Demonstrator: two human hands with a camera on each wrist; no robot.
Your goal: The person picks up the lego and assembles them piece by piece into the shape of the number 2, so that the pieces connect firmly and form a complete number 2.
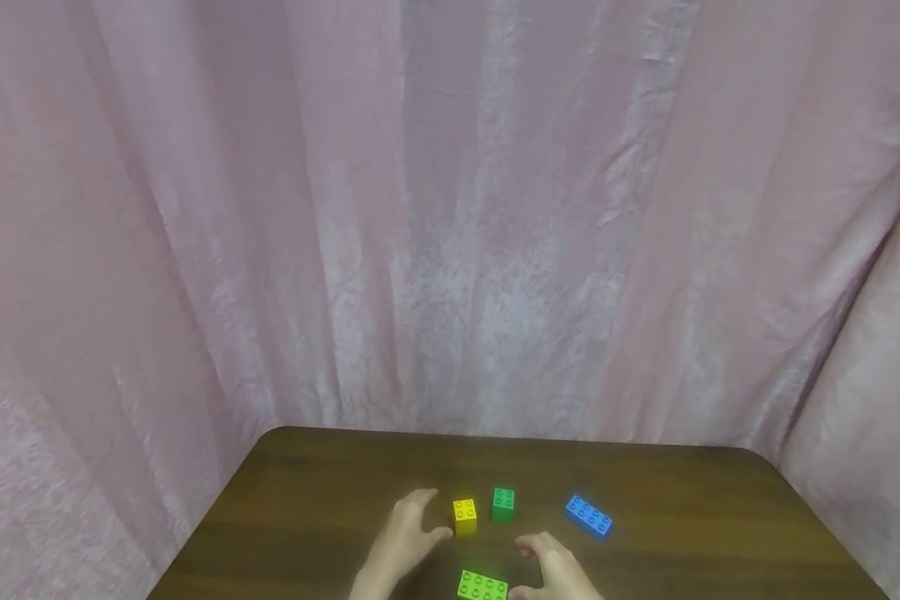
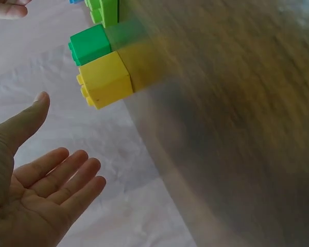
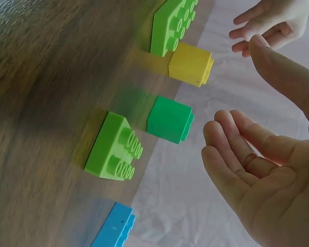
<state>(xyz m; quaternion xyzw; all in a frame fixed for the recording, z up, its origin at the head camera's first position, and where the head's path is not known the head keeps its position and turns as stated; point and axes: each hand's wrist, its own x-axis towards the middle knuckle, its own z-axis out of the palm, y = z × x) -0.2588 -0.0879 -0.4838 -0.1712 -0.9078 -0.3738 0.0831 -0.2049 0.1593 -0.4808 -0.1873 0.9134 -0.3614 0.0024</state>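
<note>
My left hand (image 1: 405, 537) is held just left of a yellow brick (image 1: 465, 517), thumb and fingers spread apart and holding nothing. In the left wrist view its palm (image 2: 38, 206) shows, the fingers extended. On the right, my right hand (image 1: 558, 575) hovers beside a lime green brick (image 1: 482, 586), its fingers loosely bent around nothing. A second lime brick (image 3: 113, 149) shows in the right wrist view; in the head view the right hand mostly hides it. Beyond the hands stands a darker green brick (image 1: 503, 505), close to the yellow one.
A long blue brick (image 1: 588, 517) lies at an angle, right of the other bricks. The dark wooden table (image 1: 307, 475) has rounded far corners. Pale pink curtains (image 1: 495, 250) hang behind it and along both sides.
</note>
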